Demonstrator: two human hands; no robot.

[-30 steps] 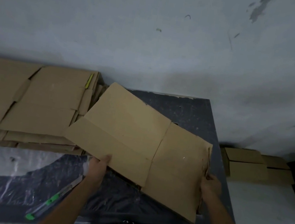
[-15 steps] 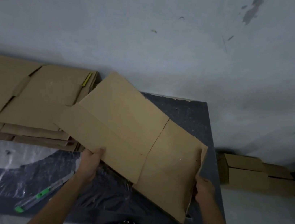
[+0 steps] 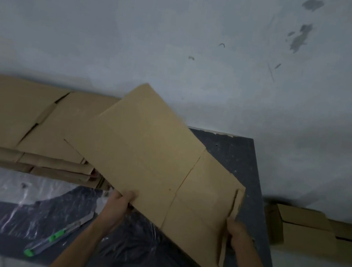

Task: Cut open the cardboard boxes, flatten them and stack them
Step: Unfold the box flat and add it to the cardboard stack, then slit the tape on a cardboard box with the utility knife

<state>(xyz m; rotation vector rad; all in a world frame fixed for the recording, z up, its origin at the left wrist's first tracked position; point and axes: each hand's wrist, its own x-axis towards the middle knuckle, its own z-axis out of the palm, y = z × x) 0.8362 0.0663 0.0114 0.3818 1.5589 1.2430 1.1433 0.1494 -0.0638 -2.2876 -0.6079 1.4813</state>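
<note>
Holding a flattened box [image 3: 151,159] tilted at frame centre: left hand [image 3: 118,204] pinches its lower edge, right hand [image 3: 235,232] closes on its right edge. Since a second ago the sheet has risen and swung toward the stack [image 3: 35,127] at left; its far corner now overlaps that pile. Likely reading: flattening done, placing under way. Box cutter [image 3: 59,235] lies idle on the dark surface [image 3: 242,156], lower left. Uncut boxes [image 3: 301,230] wait at right, partly cut off. Fingers under the sheet hidden; dim light blurs stack layers, count unclear.
</note>
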